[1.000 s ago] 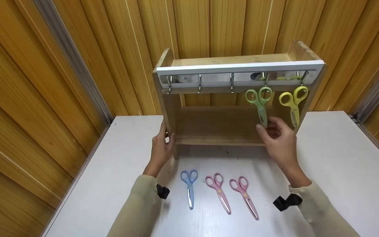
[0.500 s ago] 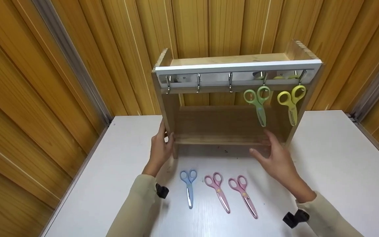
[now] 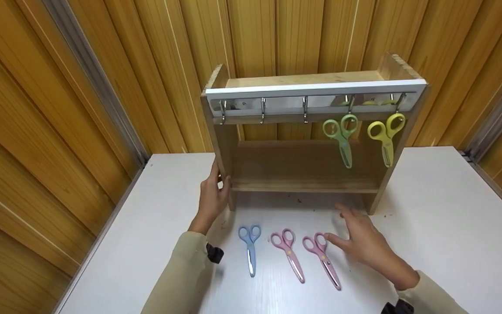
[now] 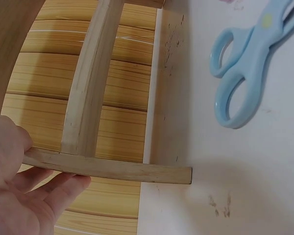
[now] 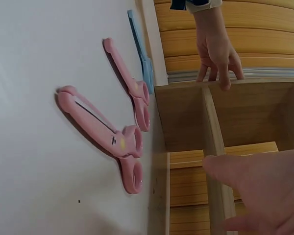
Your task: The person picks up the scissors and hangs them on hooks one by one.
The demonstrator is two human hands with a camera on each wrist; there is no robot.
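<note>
A wooden hook rack (image 3: 303,163) stands at centre; the left hand (image 3: 211,198) grips its left side. Lower right, the right hand (image 3: 364,240), fingers spread, holds nothing. Green scissors (image 3: 343,139) and yellow scissors (image 3: 385,138) hang upper right; two pink scissors (image 3: 322,257) and blue scissors (image 3: 251,249) lie bottom centre.

Shiny metal hooks (image 3: 305,109), smooth plastic scissor handles (image 4: 257,63), matt wooden rack (image 3: 303,163), smooth tabletop (image 3: 442,196), cloth sleeves (image 3: 177,266)

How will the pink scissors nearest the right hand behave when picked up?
Those pink scissors will probably lift stiffly, given their solid-looking body. They lie flat on the white table, so they likely won't roll. Their smooth surface may feel slightly slippery.
</note>
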